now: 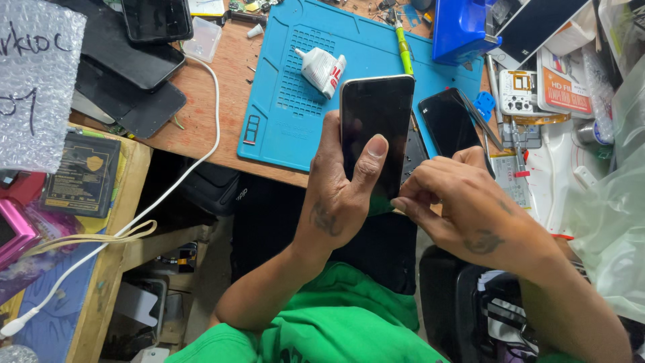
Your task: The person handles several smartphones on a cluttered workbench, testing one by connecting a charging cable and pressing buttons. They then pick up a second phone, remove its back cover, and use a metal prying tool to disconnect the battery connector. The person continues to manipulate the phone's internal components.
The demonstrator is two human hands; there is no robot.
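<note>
Workbench [222,87] of brown wood fills the far side, with a blue rubber repair mat [289,128] laid on it. Far right on the mat: blue plastic box [460,30]. Far left: stack of dark flat phones [134,74]; white cable [201,154] runs from there to near left. On the mat: white glue tube [322,69], green-handled tool [404,57]; just right of it, a second black phone [449,124] lying flat. Left hand [342,195] grasps a black slab smartphone with silver edge [376,131], held upright over the mat's near edge, thumb across the glass. Right hand [470,208] pinches at the phone's near right corner; fingertips curled, what they hold is hidden.
</note>
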